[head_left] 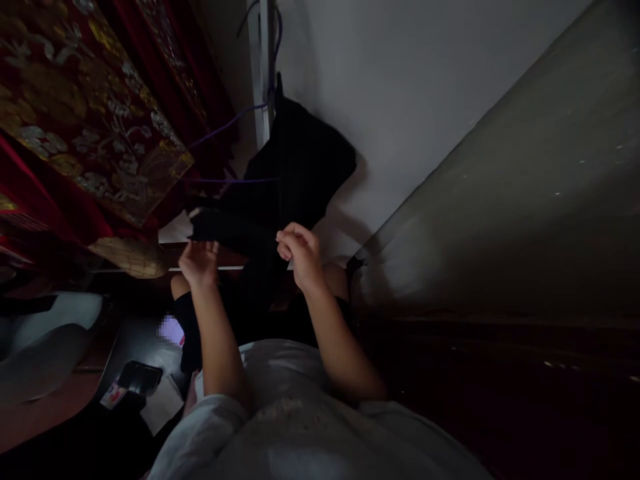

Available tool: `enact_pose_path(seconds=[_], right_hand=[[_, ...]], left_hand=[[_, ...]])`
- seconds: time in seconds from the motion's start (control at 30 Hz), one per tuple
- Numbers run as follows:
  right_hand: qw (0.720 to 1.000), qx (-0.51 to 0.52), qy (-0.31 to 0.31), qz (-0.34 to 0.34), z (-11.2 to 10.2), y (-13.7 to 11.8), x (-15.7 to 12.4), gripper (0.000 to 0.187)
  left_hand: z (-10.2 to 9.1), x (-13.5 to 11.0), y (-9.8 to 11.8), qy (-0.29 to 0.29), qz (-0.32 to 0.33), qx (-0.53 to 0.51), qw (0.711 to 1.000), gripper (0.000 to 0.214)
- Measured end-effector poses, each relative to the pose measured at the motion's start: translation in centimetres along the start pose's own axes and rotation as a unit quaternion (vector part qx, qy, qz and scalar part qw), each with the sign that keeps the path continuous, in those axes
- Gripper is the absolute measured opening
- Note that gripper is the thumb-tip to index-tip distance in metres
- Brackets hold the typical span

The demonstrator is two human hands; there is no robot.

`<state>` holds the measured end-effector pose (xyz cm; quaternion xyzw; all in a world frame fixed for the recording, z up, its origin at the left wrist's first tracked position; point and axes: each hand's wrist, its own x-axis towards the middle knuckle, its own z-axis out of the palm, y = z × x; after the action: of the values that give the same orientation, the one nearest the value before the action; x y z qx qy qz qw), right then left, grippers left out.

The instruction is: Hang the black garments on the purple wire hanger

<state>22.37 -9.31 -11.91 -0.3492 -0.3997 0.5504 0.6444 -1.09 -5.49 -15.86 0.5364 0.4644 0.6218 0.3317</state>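
A black garment (295, 167) hangs at the centre of the frame, its upper part draped against a white wall (425, 80) beside a purple cord (225, 127), its lower edge bunched and not spread out. The person's right hand (299, 255) is closed in a fist on a fold of it. The left hand (199, 263), fingers half-curled, touches the lower edge, though the dim light hides whether it grips. A red-and-gold embroidered cloth (85, 100) fills the upper left, and a dark phone (140, 377) lies at lower left.
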Motion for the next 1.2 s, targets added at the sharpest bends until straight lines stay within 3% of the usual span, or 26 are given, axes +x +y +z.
enact_pose_path(seconds=[0.13, 0.2, 0.3, 0.33, 0.4, 0.5, 0.57, 0.63, 0.7, 0.73, 0.8, 0.87, 0.97, 1.03, 1.13, 1.2], right_hand=[[0.998, 0.023, 0.052, 0.028, -2.2, 1.2, -0.7, 0.026], [0.995, -0.007, 0.091, 0.027, -3.4, 1.4, -0.5, 0.027], [0.985, -0.103, 0.128, -0.048, -4.6, 1.2, -0.4, 0.023], [0.982, -0.13, 0.111, -0.077, -4.7, 1.0, -0.5, 0.022], [0.984, -0.151, 0.011, -0.098, -4.5, 0.7, -1.0, 0.032], [0.979, -0.139, -0.139, -0.056, -3.8, 0.7, -1.7, 0.055], [0.976, -0.156, -0.149, -0.041, -3.4, 0.9, -1.9, 0.045], [0.972, -0.186, -0.137, -0.047, -3.2, 0.9, -1.8, 0.021], [0.967, -0.207, -0.141, -0.053, -3.2, 0.3, -1.6, 0.012], [0.965, -0.21, -0.146, -0.059, -3.2, -0.2, -1.4, 0.012], [0.962, -0.214, -0.155, -0.075, -3.3, -1.6, -0.7, 0.012], [0.955, -0.226, -0.163, -0.099, -3.6, -3.3, 0.5, 0.011], [0.949, -0.239, -0.141, -0.149, -4.2, -5.5, 3.8, 0.014], [0.957, -0.217, -0.094, -0.166, -4.3, -6.0, 6.6, 0.02], [0.974, -0.171, -0.029, -0.147, -3.6, -4.8, 10.9, 0.025], [0.979, -0.164, -0.044, -0.113, -3.0, -3.1, 13.2, 0.018]], left_hand=[[3.0, -2.3, -1.2, 0.04, -0.059, -0.043, 0.997, 0.05], [4.2, -2.4, -0.1, 0.051, -0.063, -0.08, 0.993, 0.043], [6.0, -2.9, 2.5, 0.021, -0.04, -0.137, 0.99, 0.034], [6.6, -3.3, 3.4, 0.008, -0.033, -0.146, 0.989, 0.032], [8.0, -4.4, 5.0, -0.023, -0.017, -0.14, 0.99, 0.026], [9.8, -5.8, 6.9, -0.057, 0.013, -0.072, 0.996, 0.021], [10.5, -6.1, 7.6, -0.045, 0.061, -0.033, 0.997, 0.018], [10.7, -5.9, 7.6, -0.008, 0.128, 0.007, 0.992, 0.018], [10.3, -5.3, 6.7, -0.015, 0.169, 0.041, 0.985, 0.025], [10.0, -4.9, 6.0, -0.052, 0.168, 0.05, 0.983, 0.032], [9.0, -4.3, 4.1, -0.184, 0.131, 0.058, 0.972, 0.05], [7.7, -3.9, 2.3, -0.318, 0.083, 0.087, 0.94, 0.06], [5.0, -3.1, 0.8, -0.434, 0.04, 0.18, 0.882, 0.055], [3.1, -2.3, 1.0, -0.457, 0.04, 0.245, 0.854, 0.047], [0.6, -0.7, 2.3, -0.444, 0.063, 0.343, 0.826, 0.035], [-0.7, 0.3, 3.2, -0.435, 0.071, 0.416, 0.795, 0.031]])
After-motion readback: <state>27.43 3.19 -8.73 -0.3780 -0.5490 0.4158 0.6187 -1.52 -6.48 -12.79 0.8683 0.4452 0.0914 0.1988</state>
